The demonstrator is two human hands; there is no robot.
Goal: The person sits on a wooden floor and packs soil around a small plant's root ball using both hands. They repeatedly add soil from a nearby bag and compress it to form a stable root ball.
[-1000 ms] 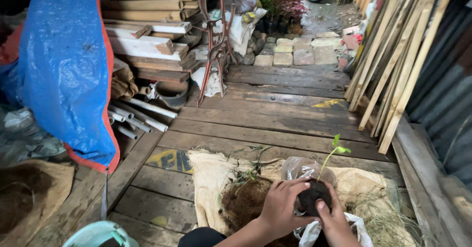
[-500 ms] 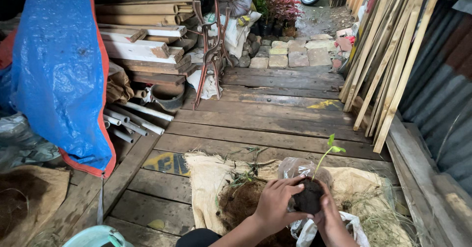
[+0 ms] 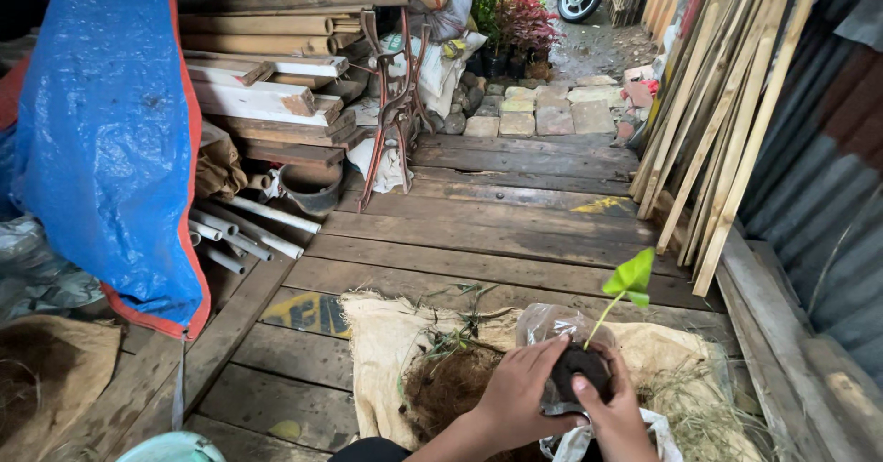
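Low in the head view, over a burlap sack (image 3: 386, 352) spread on the plank floor (image 3: 478, 241), the person holds a seedling (image 3: 618, 298) whose dark root ball (image 3: 581, 370) sits between both hands. The left hand (image 3: 517, 390) cups the ball from the side, fingers curled around it. The right hand (image 3: 614, 416) closes on it from below and in front, thumb pressed on top. A clear plastic bag (image 3: 552, 324) lies bunched just behind the ball and touches it; whether the bag still wraps the soil's underside cannot be told, since the hands cover that part.

Handling, as a judgement: the ball looks light and crumbly, likely to shed soil if squeezed. The stem is thin and soft and the two green leaves tear easily, so the grip belongs on the soil mass, not the stem. The plastic would be slippery.

A loose heap of dark soil and fibre (image 3: 446, 388) lies on the sack beside the left wrist. Stacked timber (image 3: 267, 76) and a blue tarpaulin (image 3: 110, 140) stand left, leaning slats (image 3: 727, 103) right.

Against the earlier frames, both hands keep their hold on the ball and the seedling stands upright as before, leaves slightly higher in view. The camera has shifted a little. The sack and soil heap lie unchanged.
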